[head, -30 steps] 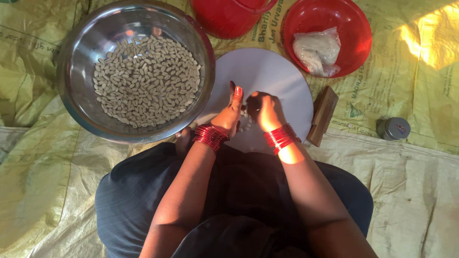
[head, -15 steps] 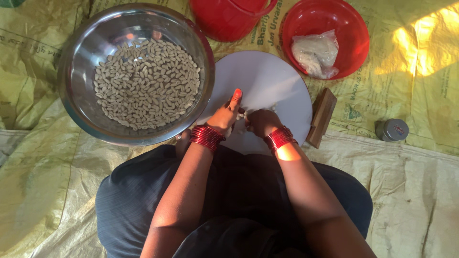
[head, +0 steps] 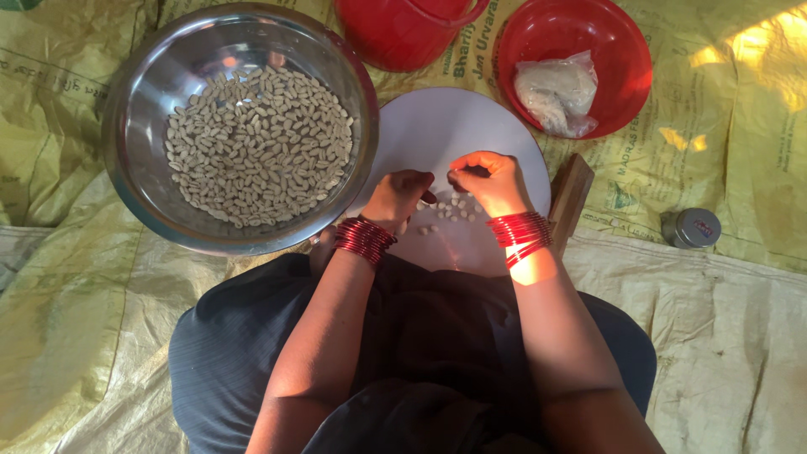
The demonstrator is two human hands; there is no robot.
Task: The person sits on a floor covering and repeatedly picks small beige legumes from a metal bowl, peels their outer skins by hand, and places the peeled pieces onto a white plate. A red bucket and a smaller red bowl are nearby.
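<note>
Peanut kernels (head: 445,212), a small scatter, lying on round white board (head: 437,126), between and just under both hands. Left hand (head: 399,195) curled loosely, fingertips down among them; grip on any kernel impossible to tell. Right hand (head: 487,178) with fingers bent inward, thumb and forefinger nearly meeting; contents hidden. Left of board, large steel bowl (head: 134,101) holding a heap of pale kernels. Far right, red plastic bowl (head: 622,50) holding a clear bag of whitish powder (head: 556,91). Far centre, red bucket (head: 395,34), interior out of view.
</note>
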